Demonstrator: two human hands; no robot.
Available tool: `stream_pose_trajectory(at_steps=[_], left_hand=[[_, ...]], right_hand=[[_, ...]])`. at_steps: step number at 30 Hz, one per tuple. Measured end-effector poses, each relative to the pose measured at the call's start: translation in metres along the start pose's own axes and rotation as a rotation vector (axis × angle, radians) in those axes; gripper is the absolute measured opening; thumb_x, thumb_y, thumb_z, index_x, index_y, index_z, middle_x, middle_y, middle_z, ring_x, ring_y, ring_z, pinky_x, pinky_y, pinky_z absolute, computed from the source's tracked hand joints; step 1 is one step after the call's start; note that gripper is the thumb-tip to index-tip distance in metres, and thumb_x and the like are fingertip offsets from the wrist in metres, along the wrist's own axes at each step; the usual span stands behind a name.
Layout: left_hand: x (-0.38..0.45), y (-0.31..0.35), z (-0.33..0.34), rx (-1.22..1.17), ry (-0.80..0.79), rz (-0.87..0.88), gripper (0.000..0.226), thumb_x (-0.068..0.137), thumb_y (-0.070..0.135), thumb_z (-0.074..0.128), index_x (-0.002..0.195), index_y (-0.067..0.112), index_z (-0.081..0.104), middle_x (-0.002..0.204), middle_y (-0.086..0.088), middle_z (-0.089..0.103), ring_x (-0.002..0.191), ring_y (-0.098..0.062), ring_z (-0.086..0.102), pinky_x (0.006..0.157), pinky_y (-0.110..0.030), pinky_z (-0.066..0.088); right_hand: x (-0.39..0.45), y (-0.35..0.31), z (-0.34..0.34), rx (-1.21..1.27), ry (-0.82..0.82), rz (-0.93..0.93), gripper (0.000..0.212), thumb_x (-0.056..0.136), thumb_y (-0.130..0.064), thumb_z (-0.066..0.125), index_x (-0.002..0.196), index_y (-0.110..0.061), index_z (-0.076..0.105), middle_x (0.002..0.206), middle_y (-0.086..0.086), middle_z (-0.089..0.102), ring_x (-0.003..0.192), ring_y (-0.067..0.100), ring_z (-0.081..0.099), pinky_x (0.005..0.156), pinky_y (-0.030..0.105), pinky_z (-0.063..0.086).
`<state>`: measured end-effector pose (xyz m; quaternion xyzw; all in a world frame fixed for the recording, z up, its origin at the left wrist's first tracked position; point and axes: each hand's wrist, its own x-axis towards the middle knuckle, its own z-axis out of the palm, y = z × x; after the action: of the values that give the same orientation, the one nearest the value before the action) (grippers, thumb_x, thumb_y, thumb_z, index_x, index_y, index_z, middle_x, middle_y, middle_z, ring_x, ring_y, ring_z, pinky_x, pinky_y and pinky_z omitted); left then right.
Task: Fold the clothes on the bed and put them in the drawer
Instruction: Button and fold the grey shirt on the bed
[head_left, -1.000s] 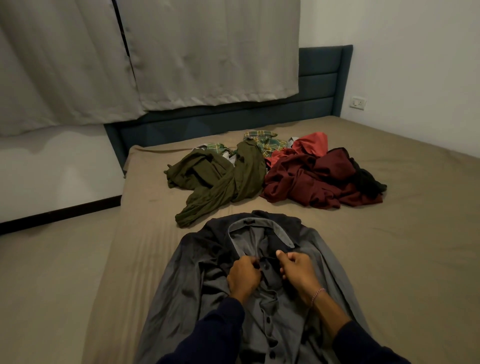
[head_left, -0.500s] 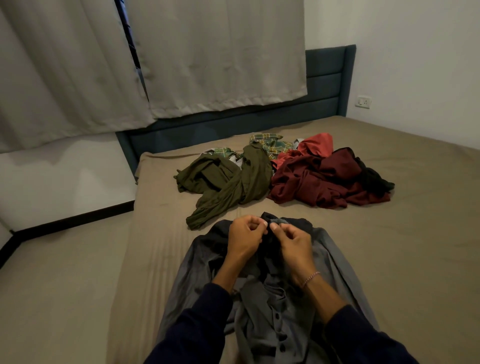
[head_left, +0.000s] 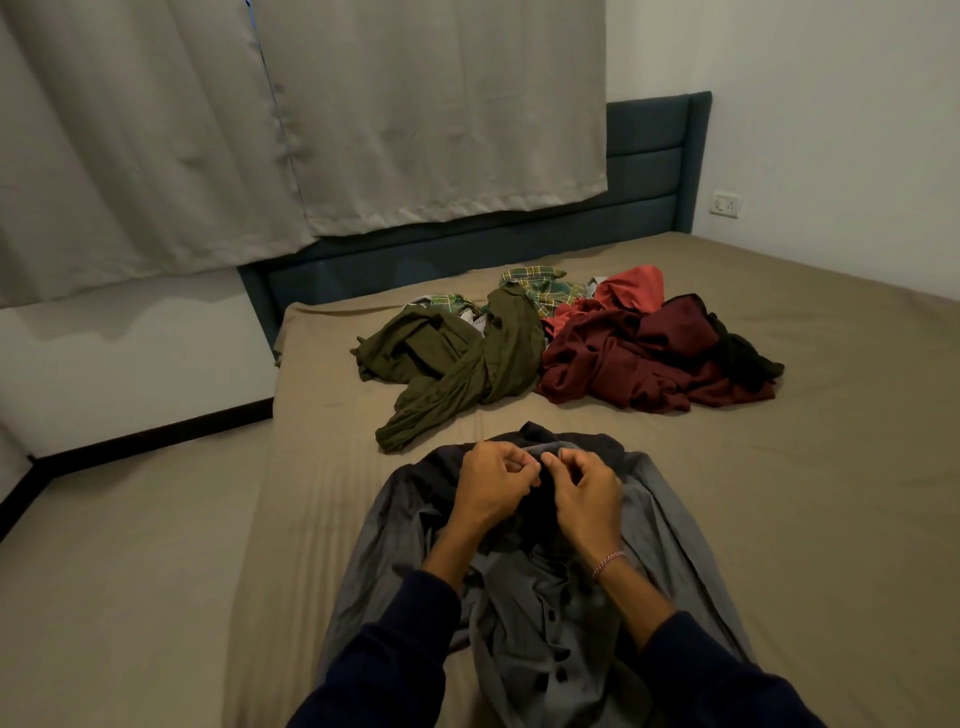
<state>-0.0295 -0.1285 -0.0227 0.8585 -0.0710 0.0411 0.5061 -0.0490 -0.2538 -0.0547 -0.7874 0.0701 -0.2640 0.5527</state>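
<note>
both hands have climbed from the middle of the grey button shirt (head_left: 524, 613) to its collar since a second ago and sit there much as half a second back. left hand (head_left: 493, 488) and right hand (head_left: 587, 493) are curled, fingertips pinching the collar edges close together at the top. shirt lies spread on the near part of the bed (head_left: 779, 493), buttons showing below the wrists. farther up the sheet, well apart, lie an olive garment (head_left: 457, 364), a maroon garment (head_left: 623, 364) and a plaid shirt (head_left: 540, 288).
</note>
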Motion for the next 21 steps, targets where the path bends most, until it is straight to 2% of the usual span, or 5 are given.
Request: stream_pose_trajectory(at_steps=[7,11,16,19,21], left_hand=[[-0.004,-0.005,0.001,-0.003,-0.005,-0.027,0.012,0.090,0.016,0.071,0.079,0.014,0.074,0.069,-0.002,0.074,0.063,-0.011,0.071,0.070,-0.031,0.062],[-0.008,-0.010,0.006,-0.024,-0.002,-0.021,0.013,0.092,0.016,0.071,0.079,0.014,0.073,0.069,-0.002,0.074,0.059,-0.011,0.069,0.067,-0.030,0.061],[-0.010,-0.014,0.007,-0.048,0.056,-0.044,0.019,0.091,0.016,0.071,0.072,0.018,0.071,0.067,-0.002,0.073,0.061,-0.017,0.071,0.066,-0.033,0.061],[-0.011,-0.017,0.008,-0.083,0.055,-0.088,0.018,0.094,0.014,0.067,0.076,0.012,0.072,0.069,-0.006,0.073,0.062,-0.016,0.071,0.060,-0.028,0.057],[-0.013,-0.018,0.009,-0.113,0.037,-0.106,0.019,0.096,0.012,0.064,0.080,0.005,0.072,0.071,-0.008,0.073,0.060,-0.013,0.069,0.057,-0.022,0.052]], right_hand=[[-0.006,0.005,-0.001,0.038,-0.085,0.035,0.013,0.096,-0.026,0.067,0.092,-0.018,0.076,0.084,-0.014,0.066,0.080,-0.007,0.062,0.066,0.009,0.047],[-0.010,0.009,-0.001,-0.010,-0.062,0.035,0.017,0.096,-0.030,0.067,0.090,-0.017,0.077,0.083,-0.009,0.069,0.076,0.000,0.063,0.065,0.012,0.047],[-0.015,0.007,-0.004,-0.046,-0.098,-0.031,0.012,0.095,-0.028,0.067,0.090,-0.023,0.076,0.085,-0.008,0.069,0.076,0.000,0.062,0.066,0.011,0.048],[-0.018,0.007,-0.006,-0.032,-0.132,-0.052,0.009,0.092,-0.024,0.071,0.085,-0.024,0.075,0.085,-0.011,0.065,0.076,0.001,0.062,0.068,0.016,0.052],[-0.019,0.009,-0.007,-0.038,-0.152,-0.063,0.002,0.090,-0.019,0.073,0.090,-0.021,0.075,0.088,-0.010,0.067,0.076,0.001,0.065,0.070,0.020,0.057]])
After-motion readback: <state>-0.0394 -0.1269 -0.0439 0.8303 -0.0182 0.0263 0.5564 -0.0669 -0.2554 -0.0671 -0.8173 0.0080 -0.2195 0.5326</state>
